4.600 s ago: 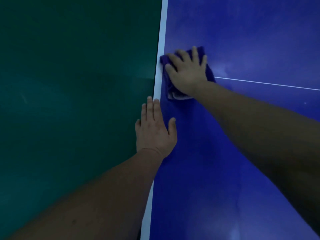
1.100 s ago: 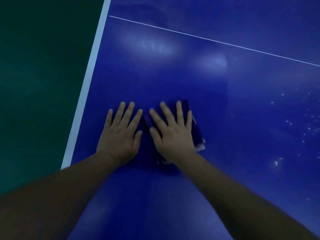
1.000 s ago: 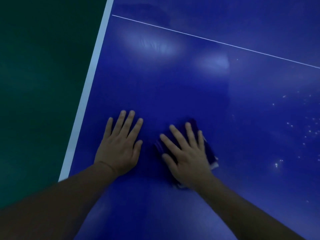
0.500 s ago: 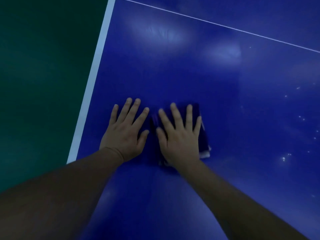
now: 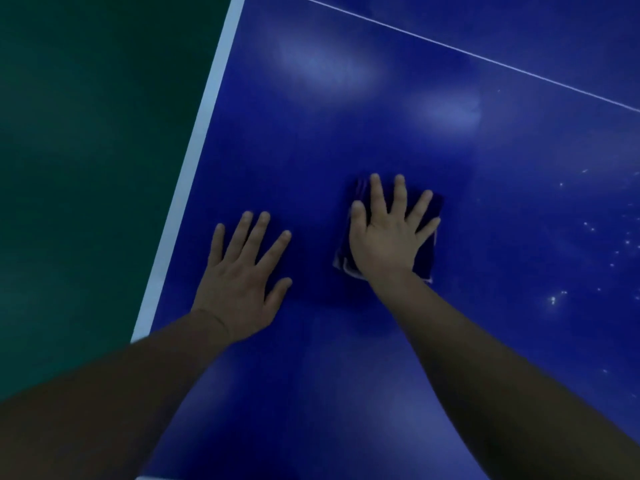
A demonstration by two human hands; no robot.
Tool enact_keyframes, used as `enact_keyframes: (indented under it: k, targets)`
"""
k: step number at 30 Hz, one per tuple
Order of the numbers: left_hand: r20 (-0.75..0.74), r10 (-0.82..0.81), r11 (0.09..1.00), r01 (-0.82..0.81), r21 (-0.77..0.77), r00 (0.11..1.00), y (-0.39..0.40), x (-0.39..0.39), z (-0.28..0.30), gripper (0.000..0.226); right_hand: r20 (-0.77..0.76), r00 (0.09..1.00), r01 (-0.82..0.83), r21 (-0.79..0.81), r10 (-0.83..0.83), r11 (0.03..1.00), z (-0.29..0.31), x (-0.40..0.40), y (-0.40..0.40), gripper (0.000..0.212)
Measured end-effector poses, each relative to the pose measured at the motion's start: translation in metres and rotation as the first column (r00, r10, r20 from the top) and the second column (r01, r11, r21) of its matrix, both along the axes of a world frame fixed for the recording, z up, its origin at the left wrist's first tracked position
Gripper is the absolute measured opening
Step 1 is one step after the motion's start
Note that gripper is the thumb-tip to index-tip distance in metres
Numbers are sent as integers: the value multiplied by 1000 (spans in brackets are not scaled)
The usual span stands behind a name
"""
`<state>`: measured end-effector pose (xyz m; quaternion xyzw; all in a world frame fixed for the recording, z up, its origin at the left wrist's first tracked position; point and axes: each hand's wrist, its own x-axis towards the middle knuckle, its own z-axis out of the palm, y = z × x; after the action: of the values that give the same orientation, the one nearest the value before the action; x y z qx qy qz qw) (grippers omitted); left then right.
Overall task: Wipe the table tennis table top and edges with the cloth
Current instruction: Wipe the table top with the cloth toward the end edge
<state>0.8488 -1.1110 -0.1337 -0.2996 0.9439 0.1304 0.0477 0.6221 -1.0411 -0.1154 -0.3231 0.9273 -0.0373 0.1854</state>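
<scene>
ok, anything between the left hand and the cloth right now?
Nothing: the head view shows only bare blue table top between the flat left hand and the folded dark blue cloth under the right hand.

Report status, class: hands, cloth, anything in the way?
Left hand flat on bare table. Right hand flat, pressing folded cloth. Pale specks on the surface to the right; nothing blocking.
</scene>
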Motion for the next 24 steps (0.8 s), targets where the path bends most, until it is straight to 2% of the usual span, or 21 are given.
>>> enact_keyframes:
  k: [2,6,10,13,16,18,21,24]
  targets:
    - [18,26,1000,-26,-7,1000,17,15,-2,68,-14,991,-135,-5,135,991,-1,27,5,59]
    - [49,-13,999,15,-39,999,22,23,-6,67,-94,898,-435,-58,429,899,-3,86,69,56]
    - [32,-22,999,23,-36,999,20,23,-7,67,-62,829,-559,-46,556,828,-4,77,135,56]
    - [40,-24,999,26,-36,999,21,25,-7,68,-62,873,-485,9,484,875,-5,41,132,58]
    - [55,-28,999,31,-40,998,20,25,-8,68,-50,975,-213,32,214,977,-4,25,83,62]
    - [55,-26,999,29,-39,998,20,24,-8,68,-27,997,-74,20,75,997,-6,32,44,61]
    - [46,-26,999,28,-36,999,20,24,-8,67,-48,992,-121,-35,119,992,-7,59,17,59]
    - [24,-26,999,27,-29,999,20,25,-10,65,-127,957,-271,-69,261,960,-7,98,50,56]
